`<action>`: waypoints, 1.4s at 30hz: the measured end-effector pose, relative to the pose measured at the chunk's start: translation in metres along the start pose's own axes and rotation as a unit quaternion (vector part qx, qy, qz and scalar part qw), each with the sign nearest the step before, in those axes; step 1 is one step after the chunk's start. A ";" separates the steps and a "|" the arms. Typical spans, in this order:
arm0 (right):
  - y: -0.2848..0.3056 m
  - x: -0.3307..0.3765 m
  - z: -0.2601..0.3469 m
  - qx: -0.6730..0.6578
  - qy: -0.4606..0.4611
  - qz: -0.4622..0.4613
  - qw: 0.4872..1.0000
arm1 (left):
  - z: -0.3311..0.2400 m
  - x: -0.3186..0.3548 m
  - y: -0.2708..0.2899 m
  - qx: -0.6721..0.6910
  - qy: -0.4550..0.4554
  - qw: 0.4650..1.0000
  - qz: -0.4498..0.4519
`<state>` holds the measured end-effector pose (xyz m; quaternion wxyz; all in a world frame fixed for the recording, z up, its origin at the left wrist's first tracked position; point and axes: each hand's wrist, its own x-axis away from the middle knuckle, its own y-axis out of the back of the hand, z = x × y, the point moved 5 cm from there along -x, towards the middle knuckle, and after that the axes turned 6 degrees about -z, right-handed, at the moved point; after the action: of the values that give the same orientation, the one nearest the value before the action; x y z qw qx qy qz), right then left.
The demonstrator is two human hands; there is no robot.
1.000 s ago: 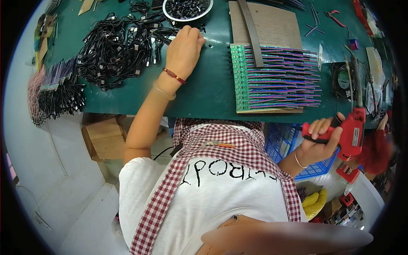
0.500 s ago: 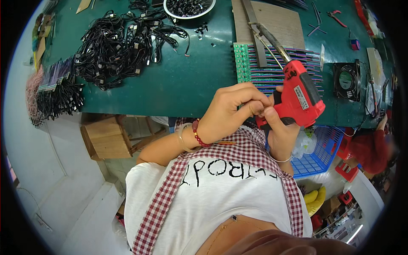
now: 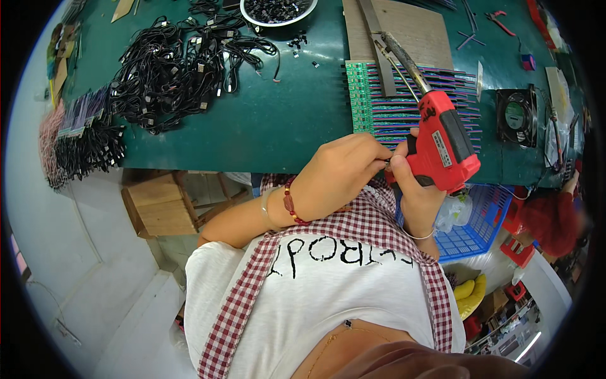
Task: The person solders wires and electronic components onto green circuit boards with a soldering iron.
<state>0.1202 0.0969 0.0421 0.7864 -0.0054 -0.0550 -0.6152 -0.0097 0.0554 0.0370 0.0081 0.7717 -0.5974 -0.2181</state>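
centrally, a red soldering gun [image 3: 442,142] is gripped by the right hand [image 3: 413,189] at the green table [image 3: 278,120] edge, tip over a green strip board [image 3: 410,101]. the left hand [image 3: 344,174] is pinched closed at its handle; black cables [image 3: 170,63] lie well apart.

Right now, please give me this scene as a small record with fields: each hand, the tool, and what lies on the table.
right hand: right hand grips the handle of the red soldering gun
left hand: left hand, its fingers pinch something small at the gun's handle; too small to tell
tool tip: long metal tip points away, over the row of green circuit strips
table: green table
left of table: pile of black cables
far edge: white bowl of small dark parts
right side: small black fan
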 end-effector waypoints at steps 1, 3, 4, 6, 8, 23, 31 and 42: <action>0.000 0.000 -0.003 -0.009 -0.006 0.007 1.000 | 0.000 0.000 0.001 -0.001 0.000 1.000 0.000; 0.002 0.001 -0.008 -0.007 0.002 0.015 1.000 | -0.003 -0.003 0.005 -0.049 -0.028 0.998 0.003; 0.002 0.001 -0.008 -0.005 0.011 0.023 1.000 | -0.003 -0.003 0.006 -0.049 -0.029 0.998 0.003; 0.002 0.002 -0.008 -0.001 0.025 0.035 0.999 | 0.004 -0.003 0.006 0.009 0.054 0.998 0.037; 0.003 0.004 -0.007 0.004 0.039 0.048 0.998 | 0.004 -0.001 0.005 0.032 0.112 0.992 0.053; 0.024 0.006 -0.025 0.037 -0.005 0.054 0.998 | 0.076 -0.005 0.013 0.131 0.351 0.912 0.165; 0.071 0.033 -0.055 0.009 -0.056 0.047 0.997 | 0.107 -0.017 0.010 0.172 0.446 0.862 0.170; 0.077 0.052 -0.074 0.046 -0.088 0.074 0.992 | 0.113 -0.020 0.010 0.160 0.446 0.857 0.205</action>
<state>0.2132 0.0597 -0.0223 0.8214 -0.0275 -0.1512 -0.5493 -0.0615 0.0994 -0.0558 0.1947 0.6367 -0.7014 0.2543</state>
